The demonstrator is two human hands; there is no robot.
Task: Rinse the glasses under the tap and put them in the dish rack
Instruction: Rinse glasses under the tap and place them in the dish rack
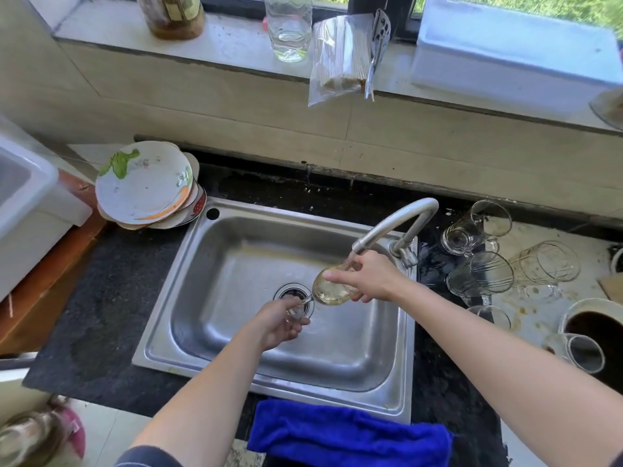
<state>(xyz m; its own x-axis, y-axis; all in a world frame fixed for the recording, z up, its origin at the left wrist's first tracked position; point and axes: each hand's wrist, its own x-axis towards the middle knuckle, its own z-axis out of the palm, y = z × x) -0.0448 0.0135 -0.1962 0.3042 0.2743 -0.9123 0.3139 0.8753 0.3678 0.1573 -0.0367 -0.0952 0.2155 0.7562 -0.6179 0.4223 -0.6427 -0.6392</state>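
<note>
Glass (327, 292) under tap (394, 224); R hand (369, 278): bowl; L hand (276, 328): foot

No text, brand or number can be read anywhere in the frame. The jar (175, 30) at the upper left of the frame carries a pale label (178, 10), but its print is too blurred to make out.

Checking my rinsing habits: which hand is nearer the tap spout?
Right. The right hand grips the glass just under the tap spout; the left hand holds its base lower, over the drain.
</note>
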